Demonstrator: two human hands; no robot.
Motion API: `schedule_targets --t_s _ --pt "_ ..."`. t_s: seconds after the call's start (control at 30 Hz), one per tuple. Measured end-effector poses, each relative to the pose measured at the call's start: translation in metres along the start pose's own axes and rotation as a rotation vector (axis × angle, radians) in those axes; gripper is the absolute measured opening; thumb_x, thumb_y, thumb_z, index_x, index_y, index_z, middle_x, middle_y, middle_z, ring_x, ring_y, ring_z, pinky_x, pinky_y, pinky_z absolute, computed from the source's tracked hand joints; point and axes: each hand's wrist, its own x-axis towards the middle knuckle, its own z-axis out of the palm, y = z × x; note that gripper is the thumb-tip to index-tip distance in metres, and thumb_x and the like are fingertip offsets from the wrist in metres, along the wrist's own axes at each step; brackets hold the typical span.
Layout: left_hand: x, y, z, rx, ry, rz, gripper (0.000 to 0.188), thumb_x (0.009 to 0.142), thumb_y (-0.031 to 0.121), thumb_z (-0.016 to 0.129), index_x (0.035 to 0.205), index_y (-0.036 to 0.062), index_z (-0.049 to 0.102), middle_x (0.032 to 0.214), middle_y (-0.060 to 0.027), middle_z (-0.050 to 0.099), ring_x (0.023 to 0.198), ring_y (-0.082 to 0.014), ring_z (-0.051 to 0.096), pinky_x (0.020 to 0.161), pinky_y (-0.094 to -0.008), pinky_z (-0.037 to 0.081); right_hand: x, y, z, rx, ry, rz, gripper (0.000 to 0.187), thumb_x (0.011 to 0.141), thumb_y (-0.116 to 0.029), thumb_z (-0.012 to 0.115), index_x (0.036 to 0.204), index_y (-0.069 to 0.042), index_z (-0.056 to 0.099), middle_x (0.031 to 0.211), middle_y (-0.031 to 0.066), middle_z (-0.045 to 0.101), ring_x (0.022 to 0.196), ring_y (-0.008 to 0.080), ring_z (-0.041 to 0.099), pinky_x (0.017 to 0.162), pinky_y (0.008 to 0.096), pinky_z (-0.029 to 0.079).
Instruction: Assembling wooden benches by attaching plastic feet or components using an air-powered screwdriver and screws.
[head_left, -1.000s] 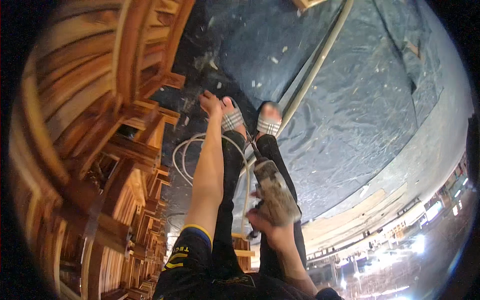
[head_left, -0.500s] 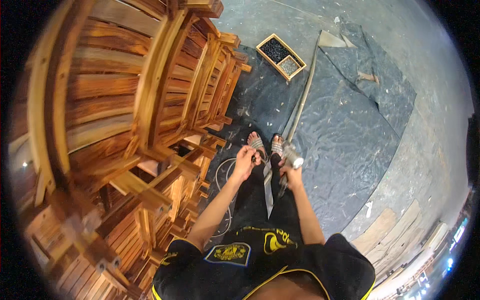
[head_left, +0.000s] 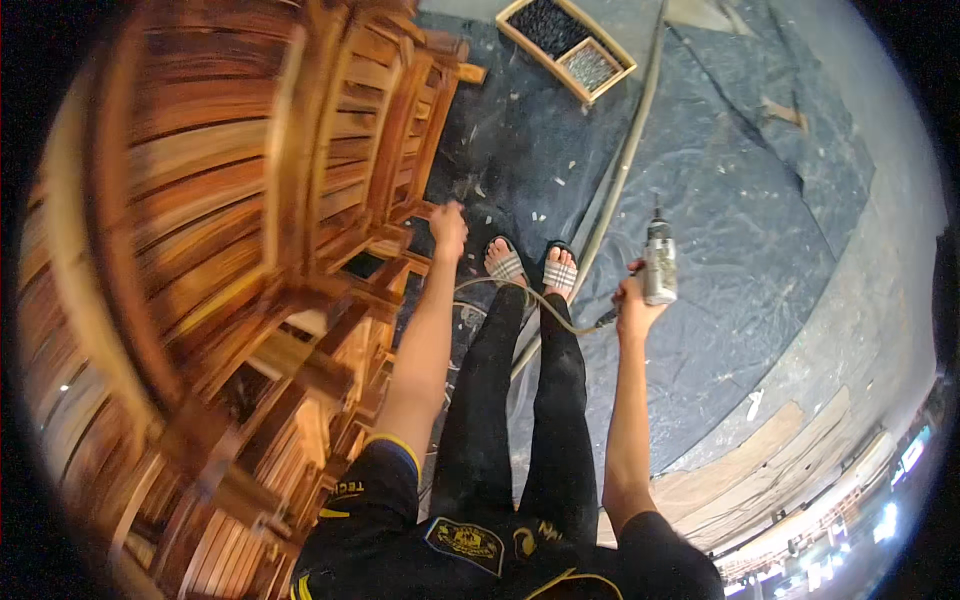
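Note:
My right hand (head_left: pixel 637 305) is wrapped round the grip of a silver and black air screwdriver (head_left: pixel 660 268). Its thin bit points away from me, above the dark floor sheet. A pale hose (head_left: pixel 548 303) runs from the tool's grip leftward across my shins. My left hand (head_left: pixel 449 230) is stretched forward with its fingers closed, beside the lower ends of the stacked wooden slatted furniture (head_left: pixel 350 150). What those fingers hold, if anything, is too small and blurred to make out.
A wooden tray (head_left: pixel 510 30) ahead holds black pieces, with small silvery hardware in a smaller box at its corner. A long pale tube (head_left: pixel 622 165) lies across the dark sheet (head_left: pixel 740 270). Flat brown cardboard (head_left: pixel 730 470) lies at the right. My sandalled feet stand in the middle.
My hands have moved apart: the left forward and left toward the furniture, the right outward with the air screwdriver, whose bit now points forward. The view has shifted, bringing the tray higher in the picture.

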Motion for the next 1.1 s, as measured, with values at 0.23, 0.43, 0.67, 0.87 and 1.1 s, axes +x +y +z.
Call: schedule_targets --t_s 0.23,0.43,0.67,0.87,1.1 --pt "0.258 -0.032 0.014 0.932 0.267 0.466 0.044 0.089 0.035 0.050 0.089 -0.0078 0.061 0.090 -0.0246 0.063 0.087 -0.0426 0.059 0.077 -0.0490 0.045 0.039 0.138 -0.023 -0.299 -0.113 0.167 0.025 0.065 0.002 0.054 0.090 0.000 0.057 0.071 0.0015 0.051 0.050 0.0082 0.044 0.043 0.0226 0.034" --pt "0.287 -0.064 0.081 1.078 0.321 0.356 0.049 0.094 0.043 0.041 0.102 -0.0033 0.055 0.091 -0.0263 0.063 0.094 -0.0400 0.060 0.078 -0.0478 0.049 0.000 0.202 -0.072 -0.386 -0.012 0.484 0.027 0.063 0.002 0.052 0.090 -0.002 0.055 0.075 0.0031 0.052 0.050 0.0109 0.046 0.044 0.0235 0.037" --pt "0.293 -0.045 0.068 1.205 0.308 0.464 0.043 0.093 0.035 0.040 0.094 -0.0043 0.058 0.087 -0.0247 0.064 0.081 -0.0416 0.062 0.073 -0.0479 0.050 -0.037 0.214 -0.074 -0.217 -0.092 0.351 0.027 0.068 0.004 0.056 0.094 -0.001 0.057 0.079 0.0030 0.057 0.065 0.0107 0.053 0.056 0.0242 0.044" --pt "0.148 -0.027 0.072 0.291 -0.317 0.388 0.030 0.089 0.017 0.042 0.071 -0.0004 0.059 0.051 -0.0026 0.047 0.046 -0.0112 0.045 0.042 -0.0275 0.032 -0.052 0.159 -0.067 -0.431 -0.148 0.474 0.028 0.068 0.005 0.054 0.095 -0.002 0.058 0.081 0.0023 0.059 0.067 0.0102 0.054 0.058 0.0221 0.042" --pt "-0.179 0.110 0.046 -0.150 -0.614 0.320 0.021 0.096 0.015 0.043 0.083 0.0004 0.052 0.060 0.0034 0.036 0.054 -0.0060 0.036 0.048 -0.0209 0.030 -0.098 -0.003 -0.063 -0.435 -0.303 0.238 0.020 0.068 -0.001 0.063 0.088 0.003 0.065 0.073 0.0049 0.065 0.065 0.0126 0.060 0.060 0.0263 0.048"
